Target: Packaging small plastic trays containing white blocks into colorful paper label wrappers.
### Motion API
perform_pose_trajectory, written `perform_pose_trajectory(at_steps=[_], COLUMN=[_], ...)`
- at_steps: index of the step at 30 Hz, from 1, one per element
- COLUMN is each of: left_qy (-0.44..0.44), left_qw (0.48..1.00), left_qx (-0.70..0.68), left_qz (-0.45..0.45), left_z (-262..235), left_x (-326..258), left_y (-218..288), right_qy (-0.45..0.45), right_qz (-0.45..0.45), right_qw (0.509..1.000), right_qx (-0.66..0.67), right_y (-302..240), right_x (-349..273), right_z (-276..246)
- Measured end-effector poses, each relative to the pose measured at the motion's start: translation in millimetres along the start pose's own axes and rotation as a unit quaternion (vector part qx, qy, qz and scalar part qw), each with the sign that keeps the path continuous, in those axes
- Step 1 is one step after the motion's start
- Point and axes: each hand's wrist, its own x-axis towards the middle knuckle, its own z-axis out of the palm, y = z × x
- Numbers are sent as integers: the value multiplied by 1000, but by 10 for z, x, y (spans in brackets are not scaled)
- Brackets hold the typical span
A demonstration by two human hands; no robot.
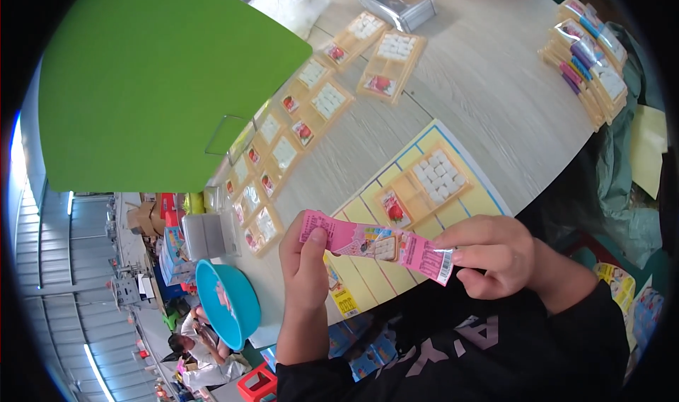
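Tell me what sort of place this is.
Probably a packing workshop or small factory. Rows of identical tan trays filled with white pieces cover the table, finished packs are stacked at its edge, and both hands hold a pink printed card.

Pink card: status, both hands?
Left hand and right hand pinch pink card by its ends. Held flat above yellow sheet. Tray beyond, nothing blocking.

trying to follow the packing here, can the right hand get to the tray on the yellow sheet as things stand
Probably not at once: the right hand pinches one end of the pink card. The tray lies close, uncovered.
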Motion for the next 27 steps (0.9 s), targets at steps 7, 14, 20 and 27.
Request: perform_pose_trajectory(at_steps=[7,14,20,27], left_qy=[4,-106,-162,-105], left_qw=[999,994,985,989], left_qx=[-32,16,50,99], left_qz=[7,30,7,30], left_z=[109,185,191,290], left_x=[208,610,1017,1076], left_y=[61,6,-557,-725], right_qy=[-62,-73,-132,-129], right_qz=[46,52,16,44], right_qw=[997,991,971,965], right_qx=[12,-100,-201,-222], right_y=[-45,0,85,255], right_x=[-21,-4,-20,-109], right_z=[29,-20,-11,55])
